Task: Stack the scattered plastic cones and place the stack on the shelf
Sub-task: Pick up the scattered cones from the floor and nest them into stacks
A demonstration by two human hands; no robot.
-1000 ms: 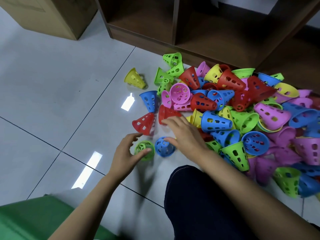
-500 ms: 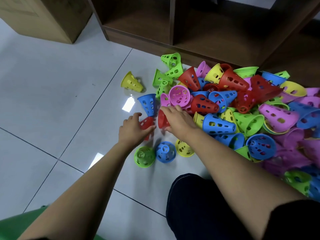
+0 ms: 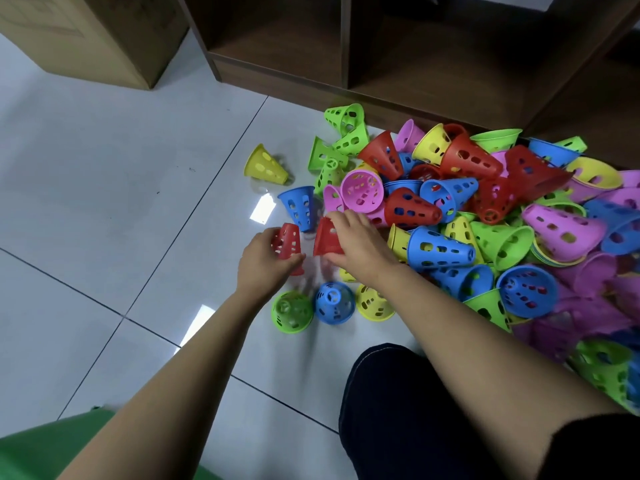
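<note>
A big heap of perforated plastic cones (image 3: 485,216) in red, blue, green, yellow and pink lies on the tiled floor in front of a dark wooden shelf (image 3: 398,46). My left hand (image 3: 265,263) grips one red cone (image 3: 288,240), held upright. Just beside it, my right hand (image 3: 360,242) grips a second red cone (image 3: 326,239). The two red cones stand a little apart. Below my hands three cones sit upright in a row: green (image 3: 292,311), blue (image 3: 335,303) and yellow (image 3: 374,303).
A lone yellow cone (image 3: 265,165) and a blue cone (image 3: 298,206) lie left of the heap. A cardboard box (image 3: 100,39) stands at the back left. My knee in dark trousers (image 3: 398,410) is at the bottom, a green object (image 3: 45,452) at the bottom left.
Both hands moved up from the green and blue cones to the two red cones and took hold of them. A yellow cone now sits beside the blue one.
</note>
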